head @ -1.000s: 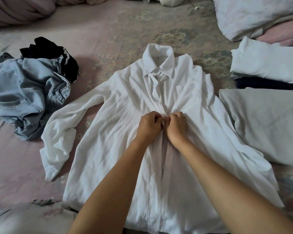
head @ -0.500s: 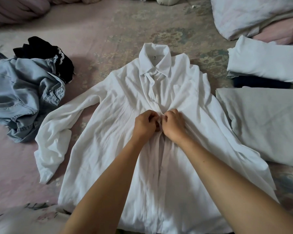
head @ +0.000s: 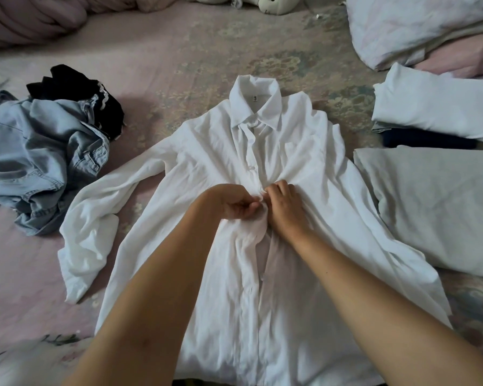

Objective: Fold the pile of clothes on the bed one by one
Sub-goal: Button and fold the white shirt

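Our left hand [head: 236, 203] and right hand [head: 283, 206] both pinch the button placket of the long-sleeved white cotton shirt [head: 207, 168]. We see it spread front-up mid-bed, on the pink floral bedsheet [head: 156, 65], beside crumpled light-blue denim [head: 34, 151].

We see a white shirt [head: 262, 190] spread face-up on the bed [head: 179, 65], our left hand [head: 233, 201] and right hand [head: 283, 207] pinching its button placket at mid-chest, with crumpled denim [head: 37, 160] left of the shirt and folded pale clothes [head: 435, 107] right of it.
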The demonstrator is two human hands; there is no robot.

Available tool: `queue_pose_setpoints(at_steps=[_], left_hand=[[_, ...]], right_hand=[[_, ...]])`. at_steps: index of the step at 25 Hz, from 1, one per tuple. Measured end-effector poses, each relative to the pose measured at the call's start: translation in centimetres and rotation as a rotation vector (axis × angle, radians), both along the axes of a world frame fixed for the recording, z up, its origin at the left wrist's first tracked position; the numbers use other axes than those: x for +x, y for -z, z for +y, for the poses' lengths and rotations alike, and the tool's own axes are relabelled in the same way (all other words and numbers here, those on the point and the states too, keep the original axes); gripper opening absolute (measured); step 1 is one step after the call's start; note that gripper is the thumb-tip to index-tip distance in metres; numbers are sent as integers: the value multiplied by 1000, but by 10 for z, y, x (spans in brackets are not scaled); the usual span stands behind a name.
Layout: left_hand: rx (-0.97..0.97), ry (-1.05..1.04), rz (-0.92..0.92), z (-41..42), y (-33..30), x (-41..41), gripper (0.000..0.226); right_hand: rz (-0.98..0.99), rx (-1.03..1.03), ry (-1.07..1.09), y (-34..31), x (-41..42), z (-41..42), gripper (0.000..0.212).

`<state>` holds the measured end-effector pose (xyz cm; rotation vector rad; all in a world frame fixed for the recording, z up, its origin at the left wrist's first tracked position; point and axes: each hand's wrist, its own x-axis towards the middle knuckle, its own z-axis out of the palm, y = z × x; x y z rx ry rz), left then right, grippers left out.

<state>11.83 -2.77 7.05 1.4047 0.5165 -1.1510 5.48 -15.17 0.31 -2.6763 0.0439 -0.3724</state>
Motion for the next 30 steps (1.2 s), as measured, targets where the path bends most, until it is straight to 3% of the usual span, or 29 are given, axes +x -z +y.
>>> queue_pose_setpoints(at_steps=[2,4,7,8,10,12,14,17,22,25,30], left_hand=[[97,142,-82,-2,-3,0,26],[288,253,-408,-5,2,-4,19],[500,151,-916,-2,9,-27,14],[530,127,-1020,2,11,-41,14],[591,173,-1118,11,18,-74,25],[655,222,-1200,13,33,-109,37],[721,216,-1329,9,47,-131,35],[695,134,-1312,7,44,-135,13],[652,5,-1097,14,32,-129,15],[618,-7,-1090,14,31,-133,12],[585,-16,-1064,11,27,-135,17]], right_hand=[[63,-68,-39,4,1,0,34],[183,-36,-32,-4,10,-3,33],[180,349,52,-25,11,-17,20],[113,351,64,-32,2,-22,18],[65,287,21,-37,-25,-28,13],[151,265,-47,-36,-56,-23,9],[238,254,-77,-28,-74,-15,9],[275,281,-33,-26,-79,-8,10],[326,386,102,-33,-77,-2,17],[306,183,136,-36,-67,7,29],[358,-103,134,-46,-55,20,19]])
